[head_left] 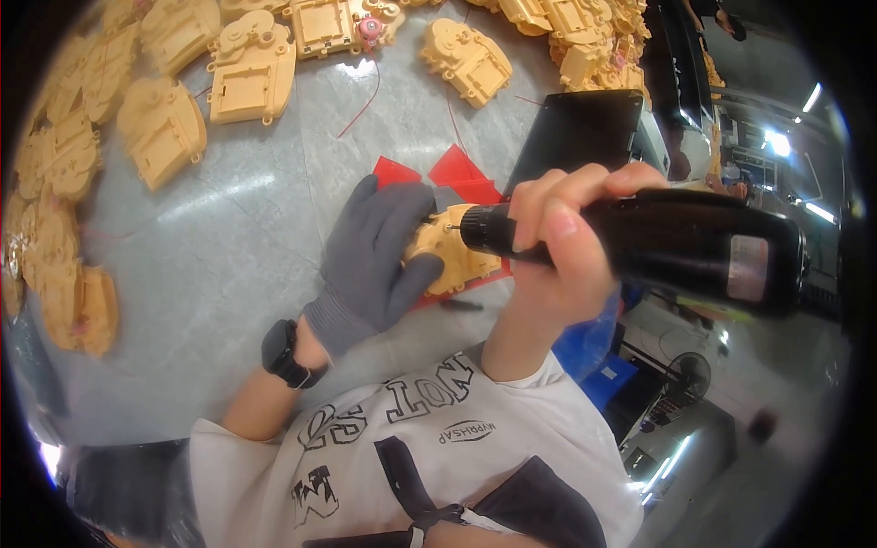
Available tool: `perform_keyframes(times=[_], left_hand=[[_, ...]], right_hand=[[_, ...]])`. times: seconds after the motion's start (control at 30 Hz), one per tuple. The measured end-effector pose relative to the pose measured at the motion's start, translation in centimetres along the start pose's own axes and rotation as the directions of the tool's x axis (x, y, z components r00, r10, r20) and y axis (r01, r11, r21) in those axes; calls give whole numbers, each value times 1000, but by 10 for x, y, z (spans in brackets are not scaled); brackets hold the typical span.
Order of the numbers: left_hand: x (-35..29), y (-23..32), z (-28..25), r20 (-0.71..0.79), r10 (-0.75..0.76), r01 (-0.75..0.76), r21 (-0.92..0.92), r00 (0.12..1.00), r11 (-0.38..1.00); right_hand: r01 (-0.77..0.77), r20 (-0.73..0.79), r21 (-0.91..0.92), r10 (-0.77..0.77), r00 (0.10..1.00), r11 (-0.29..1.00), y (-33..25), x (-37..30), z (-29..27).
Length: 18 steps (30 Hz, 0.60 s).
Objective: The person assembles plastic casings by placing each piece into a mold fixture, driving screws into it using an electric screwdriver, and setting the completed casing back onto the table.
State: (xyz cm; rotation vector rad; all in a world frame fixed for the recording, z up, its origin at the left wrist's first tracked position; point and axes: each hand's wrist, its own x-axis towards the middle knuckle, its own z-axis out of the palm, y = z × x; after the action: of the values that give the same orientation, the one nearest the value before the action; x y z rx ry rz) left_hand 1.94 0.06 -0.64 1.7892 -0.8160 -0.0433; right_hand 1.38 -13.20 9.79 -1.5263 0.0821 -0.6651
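My right hand is bare and wraps round a black electric screwdriver, its tip pointing left at a yellow plastic housing. A thin metal bit shows at the nose, close to the top of the housing. In a grey glove, my left hand holds the housing from its left side, thumb across the near part. Red pieces lie under and behind the housing. Just in front of it is a small dark object whose kind I cannot make out.
Similar yellow housings line the far and left parts of the grey table. A pink round part sits on one. Behind my right hand stands a black flat-topped box. A fan is at the lower right.
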Motion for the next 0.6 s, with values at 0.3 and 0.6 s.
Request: perform_keyframes(times=[0.3, 0.6], left_hand=[[0, -3, 0, -12, 15, -15, -16, 1000, 1000], [1, -3, 2, -12, 3, -3, -16, 1000, 1000]], right_hand=[[-45, 246, 231, -14, 969, 972, 2, 12, -12], [-35, 365, 317, -88, 927, 948, 4, 10, -19]])
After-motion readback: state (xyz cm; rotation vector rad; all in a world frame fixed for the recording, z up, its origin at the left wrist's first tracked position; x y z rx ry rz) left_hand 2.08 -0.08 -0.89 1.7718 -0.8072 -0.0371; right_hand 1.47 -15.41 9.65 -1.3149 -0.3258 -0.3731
